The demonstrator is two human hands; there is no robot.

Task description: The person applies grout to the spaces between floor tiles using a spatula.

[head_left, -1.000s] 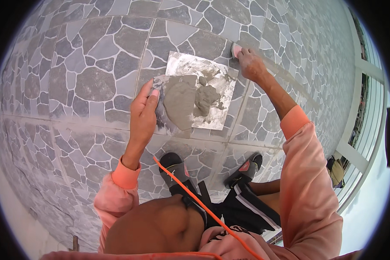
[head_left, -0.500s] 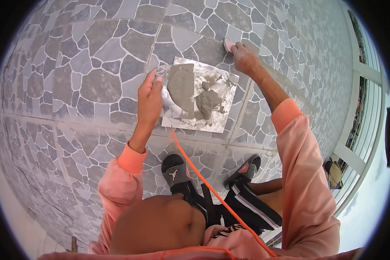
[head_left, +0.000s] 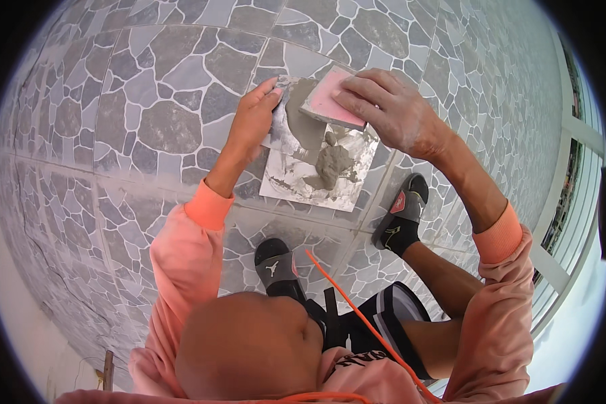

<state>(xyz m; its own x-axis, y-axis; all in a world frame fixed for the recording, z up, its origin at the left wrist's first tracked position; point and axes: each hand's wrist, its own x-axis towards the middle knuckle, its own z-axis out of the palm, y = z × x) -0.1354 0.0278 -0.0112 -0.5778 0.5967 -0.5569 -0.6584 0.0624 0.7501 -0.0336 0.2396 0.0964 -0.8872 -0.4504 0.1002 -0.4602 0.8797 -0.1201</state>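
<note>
My left hand (head_left: 251,116) grips the left edge of a thin shiny metal plate (head_left: 283,137), thumb on top. Grey wet mortar (head_left: 303,121) is spread over the plate. In my right hand (head_left: 396,116) is a rectangular pad (head_left: 330,94), pink on top with a grey layer beneath. Its fingers press on the pink face, and the pad covers the plate's upper right part. Whether its underside touches the mortar is hidden. Under the plate, a smeared white board (head_left: 283,183) lies on the floor with a mortar heap (head_left: 333,165) on it.
Stone-patterned grey tiles (head_left: 161,128) with straight joints surround the board. My sandalled left foot (head_left: 274,262) and right foot (head_left: 404,212) stand close to it. An orange cord (head_left: 343,293) hangs from my clothing. A white railing (head_left: 572,222) runs along the right.
My right hand has brought the pad from the floor beyond the board back over the metal plate. The plate has shifted away from me and tilted. My right foot has moved outward and forward.
</note>
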